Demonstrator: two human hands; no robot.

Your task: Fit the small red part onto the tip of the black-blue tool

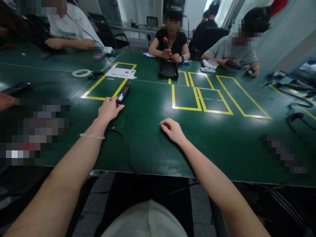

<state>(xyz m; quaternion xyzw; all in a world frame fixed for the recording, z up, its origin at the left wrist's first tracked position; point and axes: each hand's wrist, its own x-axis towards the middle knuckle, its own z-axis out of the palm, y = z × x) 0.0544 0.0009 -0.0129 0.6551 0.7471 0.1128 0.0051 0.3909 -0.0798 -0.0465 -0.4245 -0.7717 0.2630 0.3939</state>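
Observation:
My left hand is closed around the rear end of a black corded electric screwdriver, which lies at a slant on the green table. Its front points away from me to the upper right, and a blue and white label shows on its body. A black cord runs from beneath my left hand over the table's near edge. My right hand rests on the tabletop with its fingers curled together. Something small and dark shows between thumb and fingers, too small to name.
Yellow tape marks rectangles on the table. A white paper and a coiled white cable lie at the far left. Across from me, a person holds a red and black tool over a black tray. Cables lie at right.

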